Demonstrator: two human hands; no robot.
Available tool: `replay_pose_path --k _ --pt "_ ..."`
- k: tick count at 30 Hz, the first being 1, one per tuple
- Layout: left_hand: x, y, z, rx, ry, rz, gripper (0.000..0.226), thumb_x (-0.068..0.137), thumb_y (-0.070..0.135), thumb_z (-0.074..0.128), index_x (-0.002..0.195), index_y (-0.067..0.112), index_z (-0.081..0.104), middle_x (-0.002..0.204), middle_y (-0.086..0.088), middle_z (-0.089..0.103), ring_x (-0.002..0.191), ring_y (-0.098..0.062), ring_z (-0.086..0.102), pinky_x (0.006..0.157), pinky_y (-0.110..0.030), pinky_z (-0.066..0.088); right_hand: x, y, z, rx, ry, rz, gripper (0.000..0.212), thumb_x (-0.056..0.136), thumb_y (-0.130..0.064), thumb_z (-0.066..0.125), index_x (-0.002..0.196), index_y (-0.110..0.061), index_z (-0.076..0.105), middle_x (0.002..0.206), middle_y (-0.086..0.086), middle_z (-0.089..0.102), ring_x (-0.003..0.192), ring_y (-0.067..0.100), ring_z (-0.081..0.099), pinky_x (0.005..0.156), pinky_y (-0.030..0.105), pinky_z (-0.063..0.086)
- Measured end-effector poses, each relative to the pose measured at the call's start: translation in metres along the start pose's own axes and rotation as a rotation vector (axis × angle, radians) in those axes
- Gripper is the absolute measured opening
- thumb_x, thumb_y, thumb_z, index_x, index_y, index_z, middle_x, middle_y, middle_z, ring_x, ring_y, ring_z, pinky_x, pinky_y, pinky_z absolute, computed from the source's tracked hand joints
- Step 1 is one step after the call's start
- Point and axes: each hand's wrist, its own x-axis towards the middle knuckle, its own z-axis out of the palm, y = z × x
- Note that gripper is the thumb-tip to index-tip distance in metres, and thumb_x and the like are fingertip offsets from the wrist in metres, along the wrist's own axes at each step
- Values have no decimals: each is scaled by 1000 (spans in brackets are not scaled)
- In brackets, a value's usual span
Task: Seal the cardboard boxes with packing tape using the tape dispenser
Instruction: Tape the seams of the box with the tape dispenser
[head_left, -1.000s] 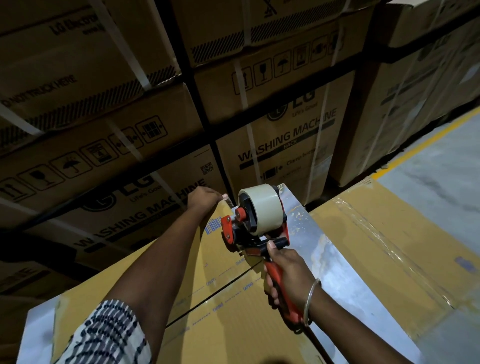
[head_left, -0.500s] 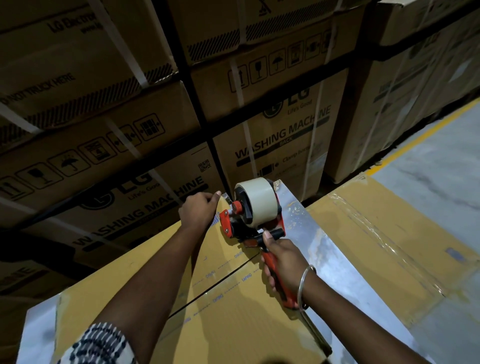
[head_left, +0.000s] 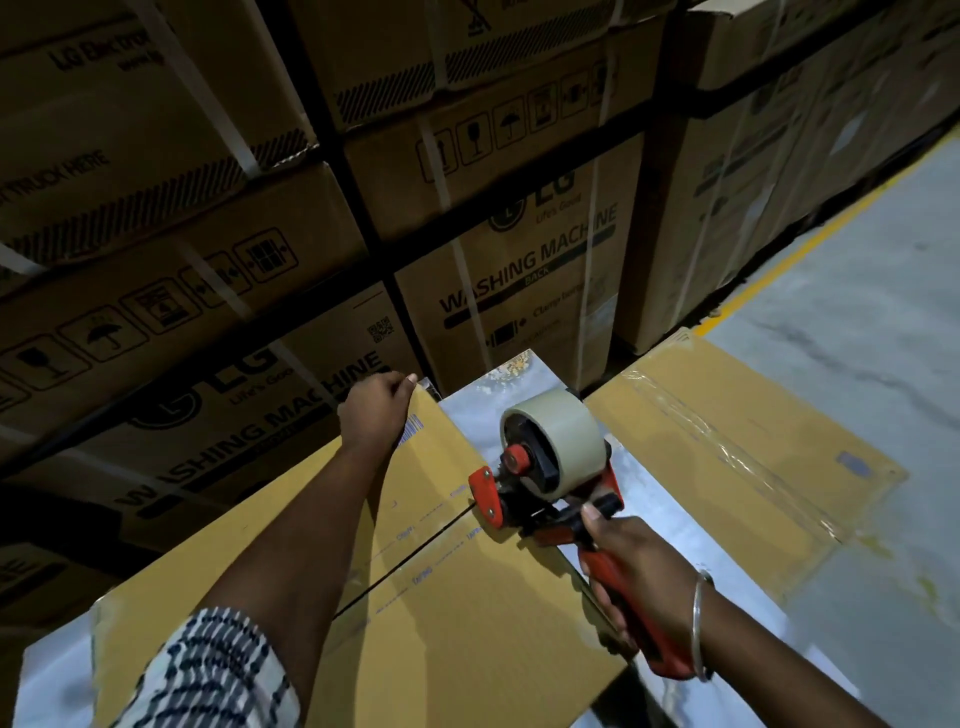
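Note:
A flat brown cardboard box (head_left: 452, 618) lies in front of me, with a dark seam running along its top. My right hand (head_left: 641, 577) grips the red handle of the tape dispenser (head_left: 540, 467), which carries a roll of pale packing tape. The dispenser's front end sits on the box top at the seam. My left hand (head_left: 376, 410) holds the box's far corner, fingers curled over the edge; a bit of clear tape shows just past its fingertips.
A second flat box (head_left: 737, 447) with clear tape along its seam lies to the right on a shiny sheet (head_left: 670, 525). Stacked washing machine cartons (head_left: 519, 249) form a wall close ahead. Grey floor with a yellow line (head_left: 810, 244) extends to the right.
The dispenser has travelled along the seam away from the far corner towards me. My left hand has stayed at the far corner of the box.

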Motion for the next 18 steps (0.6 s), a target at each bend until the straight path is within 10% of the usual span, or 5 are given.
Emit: replay_pose_path --k 4,7,18 --pt "-9 6 -5 30 34 499 24 94 19 58 113 20 73 114 4 71 113 -20 59 92 -40 46 -5 1 0 0 39 -19 63 101 -54 44 55 -11 42 47 8 33 37 17 25 46 27 21" --pt "-11 2 -12 83 -101 711 35 93 36 49 111 19 75 114 4 72 118 -18 59 94 -36 42 -5 0 1 -4 50 -14 63 101 -55 45 54 -13 43 48 9 34 38 18 26 45 25 23" --pt "-11 -22 -32 327 -273 493 72 86 75 21 137 37 55 150 12 48 149 -18 24 112 -53 21 19 -13 10 -124 28 25 61 101 -59 45 62 -11 46 52 10 40 38 19 32 44 23 26"
